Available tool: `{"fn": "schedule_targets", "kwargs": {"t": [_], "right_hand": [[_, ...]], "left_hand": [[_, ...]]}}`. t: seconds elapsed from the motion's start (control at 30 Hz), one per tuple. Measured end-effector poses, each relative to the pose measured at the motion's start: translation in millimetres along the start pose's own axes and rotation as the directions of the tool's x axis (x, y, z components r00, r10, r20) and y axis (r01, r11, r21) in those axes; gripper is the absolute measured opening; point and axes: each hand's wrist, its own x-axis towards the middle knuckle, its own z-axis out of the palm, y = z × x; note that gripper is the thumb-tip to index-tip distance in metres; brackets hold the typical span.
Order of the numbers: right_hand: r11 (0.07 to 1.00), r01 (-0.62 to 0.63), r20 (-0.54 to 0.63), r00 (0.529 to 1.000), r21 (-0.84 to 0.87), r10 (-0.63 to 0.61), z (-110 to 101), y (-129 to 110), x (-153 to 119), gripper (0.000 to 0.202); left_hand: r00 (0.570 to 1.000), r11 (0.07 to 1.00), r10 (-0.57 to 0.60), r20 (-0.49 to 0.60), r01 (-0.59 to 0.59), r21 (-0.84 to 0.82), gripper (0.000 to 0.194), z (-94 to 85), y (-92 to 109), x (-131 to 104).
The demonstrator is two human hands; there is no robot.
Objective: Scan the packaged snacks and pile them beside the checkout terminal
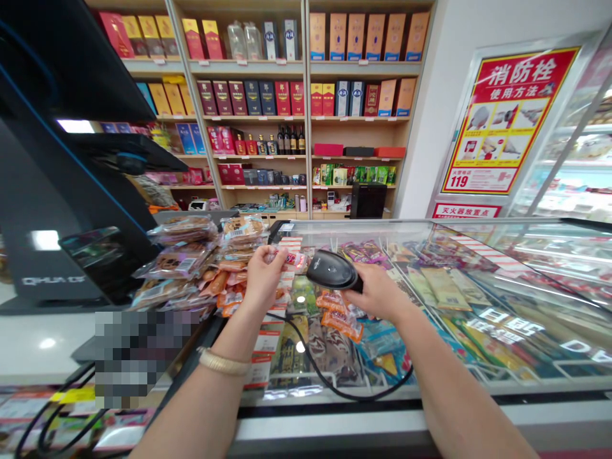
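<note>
Shop, stocked shelves [306,95], glass-topped freezer [354,421], barcode scanner [331,269]

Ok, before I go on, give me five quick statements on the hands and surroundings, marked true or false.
1. The right hand holds a handheld barcode scanner. True.
2. The left hand holds a small packet. True.
3. The cord looping between the forearms is white. False: the cord is black.
4. The bracelet is on the right wrist. False: the bracelet is on the left.
5. The fire-hydrant instruction poster hangs right of the shelving. True.
</note>
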Motion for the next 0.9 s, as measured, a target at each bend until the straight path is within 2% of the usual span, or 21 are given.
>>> {"fn": "schedule_targets", "kwargs": {"t": [0.17,0.27,0.37,0.5,0.57,0.67,0.77,0.9], "right_hand": [[0.999,-0.012,-0.075,0.997,0.040,0.015,1,5,0,0.020],[0.998,-0.065,-0.210,0.975,0.010,0.066,1,12,0,0.018],[0.991,-0.134,-0.339,0.933,-0.009,0.123,0,19,0,0.016],[0.985,-0.172,-0.408,0.900,-0.008,0.154,-1,24,-1,0.014],[0.984,-0.176,-0.413,0.898,-0.012,0.155,-1,24,0,0.014],[0.981,-0.195,-0.399,0.901,-0.022,0.170,-1,22,0,0.015],[0.978,-0.205,-0.384,0.905,-0.021,0.182,0,22,0,0.015],[0.982,-0.187,-0.387,0.907,-0.015,0.167,0,22,0,0.016]], "left_hand": [[1.000,0.999,-0.023,0.020,0.022,0.041,0.040,1.3,0,-2],[0.988,0.995,-0.086,0.130,0.077,0.068,0.043,6.2,-4,-10],[0.950,0.985,-0.160,0.270,0.138,0.100,0.044,13.3,-15,-22],[0.889,0.961,-0.260,0.377,0.199,0.194,0.038,20.9,-33,-35],[0.891,0.945,-0.251,0.378,0.142,0.293,0.031,22.3,-41,-36],[0.913,0.878,-0.143,0.382,-0.062,0.475,0.019,21.8,-48,-34],[0.896,0.804,-0.066,0.439,-0.213,0.556,0.015,20.8,-54,-35],[0.868,0.724,-0.029,0.495,-0.323,0.609,0.022,21.0,-58,-40]]}}
